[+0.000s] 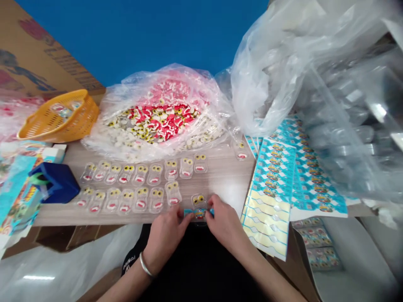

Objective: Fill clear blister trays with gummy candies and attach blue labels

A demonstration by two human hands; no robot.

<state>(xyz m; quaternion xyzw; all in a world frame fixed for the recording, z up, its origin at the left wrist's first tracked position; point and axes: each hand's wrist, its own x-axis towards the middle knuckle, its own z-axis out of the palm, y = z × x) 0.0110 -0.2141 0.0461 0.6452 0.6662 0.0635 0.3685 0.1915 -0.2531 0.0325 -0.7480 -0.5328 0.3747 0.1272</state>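
My left hand (166, 233) and my right hand (224, 222) are at the table's front edge, each pinching one end of a blue sticker label (199, 214). The label lies across the lower part of a small clear plastic case (198, 200); two yellow eye-shaped pieces show in the case above it. Whether the label's ends are stuck down is hidden by my fingers. Left of my hands, two rows of similar clear cases (156, 199) hold yellow eyes and red-and-white mouth pieces. A silver bangle circles my left wrist.
Behind the rows lies an open plastic bag of loose eye and mouth pieces (163, 121). Sticker sheets (267, 201) overhang the front edge at right, beside a big bag of clear cases (343, 117). A blue holder (59, 183) and yellow basket (63, 121) stand at left.
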